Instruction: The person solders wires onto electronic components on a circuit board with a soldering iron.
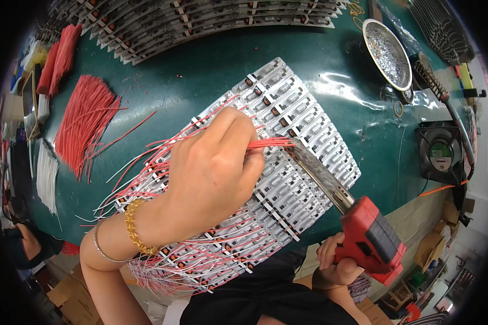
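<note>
My left hand [211, 168] is closed, pinching a small bundle of red wires [271, 142] whose ends point right over a panel of small grey-white circuit boards [314, 116]. My right hand [335, 265] grips a red soldering gun [371, 238] from below. Its long metal barrel slants up and left, and its tip lies at or very near the wire ends; I cannot tell whether they touch. More red and white wires [222, 235] trail from the lower left boards, partly hidden under my left hand and wrist.
A pile of loose red wires [84, 122] and a bunch of white wires [47, 176] lie left on the green table [162, 70]. Stacked panels [211, 19] stand at the back. Right are a metal bowl [386, 54], a coiled-spring iron holder [432, 78] and a black fan [441, 153].
</note>
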The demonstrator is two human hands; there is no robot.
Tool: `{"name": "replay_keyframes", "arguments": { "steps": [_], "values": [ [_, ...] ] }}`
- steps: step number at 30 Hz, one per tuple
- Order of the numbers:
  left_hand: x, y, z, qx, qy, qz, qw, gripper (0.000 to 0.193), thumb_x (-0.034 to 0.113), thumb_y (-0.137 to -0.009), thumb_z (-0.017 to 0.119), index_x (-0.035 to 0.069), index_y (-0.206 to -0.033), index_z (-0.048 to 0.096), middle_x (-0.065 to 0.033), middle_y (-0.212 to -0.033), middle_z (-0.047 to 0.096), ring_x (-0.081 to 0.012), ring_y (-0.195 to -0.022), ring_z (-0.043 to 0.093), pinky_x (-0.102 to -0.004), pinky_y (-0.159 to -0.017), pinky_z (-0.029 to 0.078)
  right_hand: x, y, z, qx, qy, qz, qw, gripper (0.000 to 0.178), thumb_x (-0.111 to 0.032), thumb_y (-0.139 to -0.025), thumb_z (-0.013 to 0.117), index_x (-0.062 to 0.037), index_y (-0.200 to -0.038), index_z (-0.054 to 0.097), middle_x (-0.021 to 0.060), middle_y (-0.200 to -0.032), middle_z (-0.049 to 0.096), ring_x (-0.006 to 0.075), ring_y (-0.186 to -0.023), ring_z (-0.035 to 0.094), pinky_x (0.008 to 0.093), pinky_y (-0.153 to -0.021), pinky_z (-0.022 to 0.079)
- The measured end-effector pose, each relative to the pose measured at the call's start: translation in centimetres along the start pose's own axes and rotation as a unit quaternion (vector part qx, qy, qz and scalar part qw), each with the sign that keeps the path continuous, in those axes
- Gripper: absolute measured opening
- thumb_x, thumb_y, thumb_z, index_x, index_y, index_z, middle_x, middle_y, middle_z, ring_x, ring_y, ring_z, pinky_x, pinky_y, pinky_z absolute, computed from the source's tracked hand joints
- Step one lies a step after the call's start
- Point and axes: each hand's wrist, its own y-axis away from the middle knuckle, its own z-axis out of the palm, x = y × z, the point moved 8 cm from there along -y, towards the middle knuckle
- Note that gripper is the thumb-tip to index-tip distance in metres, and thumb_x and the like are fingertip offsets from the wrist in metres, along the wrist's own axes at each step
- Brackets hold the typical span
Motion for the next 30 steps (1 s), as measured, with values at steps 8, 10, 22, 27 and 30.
{"name": "replay_keyframes", "arguments": {
  "steps": [8, 10, 22, 27, 30],
  "values": [
    [0.3, 0.0, 0.0, 0.001, -0.003, 0.004, 1.000, 0.013, 0.003, -0.071, 0.060, 0.001, -0.074, 0.047, -0.0116, -0.072, 0.048, -0.0301, -0.054, 0.054, -0.0387, -0.045, 0.042, -0.3, 0.0, 0.0, 0.018, -0.014, -0.048, 0.999, 0.077, -0.055, -0.074, 0.065, 0.0067, -0.114, 0.040, 0.0000, -0.044, 0.041, 0.0130, -0.036, 0.043, 0.0254, -0.040, 0.037],
    [0.2, 0.1, 0.0, -0.009, -0.004, -0.009, 1.000, 0.012, 0.002, -0.072, 0.060, 0.000, -0.076, 0.049, -0.0116, -0.074, 0.049, -0.0295, -0.056, 0.055, -0.0375, -0.047, 0.043, -0.6, -0.1, 0.1, 0.055, -0.035, -0.050, 0.997, 0.077, -0.055, -0.076, 0.063, 0.0081, -0.113, 0.039, -0.0003, -0.043, 0.040, 0.0117, -0.035, 0.041, 0.0235, -0.038, 0.035],
    [1.0, 0.0, 0.4, -0.020, 0.022, -0.010, 1.000, 0.012, 0.003, -0.075, 0.062, -0.001, -0.079, 0.051, -0.0124, -0.079, 0.050, -0.0311, -0.058, 0.055, -0.0382, -0.049, 0.043, -0.1, 1.5, -1.1, 0.065, -0.065, -0.060, 0.994, 0.080, -0.062, -0.075, 0.059, 0.0065, -0.113, 0.039, -0.0011, -0.042, 0.039, 0.0116, -0.035, 0.042, 0.0238, -0.038, 0.035],
    [0.8, 0.1, 0.6, -0.021, 0.013, -0.008, 1.000, 0.014, 0.004, -0.074, 0.062, 0.000, -0.078, 0.049, -0.0122, -0.077, 0.049, -0.0313, -0.057, 0.054, -0.0385, -0.046, 0.042, 0.5, 1.7, -1.5, 0.056, -0.020, -0.050, 0.997, 0.079, -0.060, -0.072, 0.063, 0.0050, -0.111, 0.042, -0.0008, -0.043, 0.040, 0.0121, -0.035, 0.043, 0.0242, -0.039, 0.035],
    [0.8, 0.1, 0.6, -0.014, 0.011, -0.005, 1.000, 0.014, 0.004, -0.073, 0.062, 0.000, -0.077, 0.049, -0.0117, -0.075, 0.049, -0.0307, -0.054, 0.054, -0.0380, -0.045, 0.041, 0.6, 1.4, -1.2, 0.059, -0.026, -0.038, 0.997, 0.076, -0.058, -0.071, 0.066, 0.0045, -0.107, 0.043, -0.0006, -0.044, 0.041, 0.0126, -0.036, 0.043, 0.0245, -0.039, 0.036]
  ]
}}
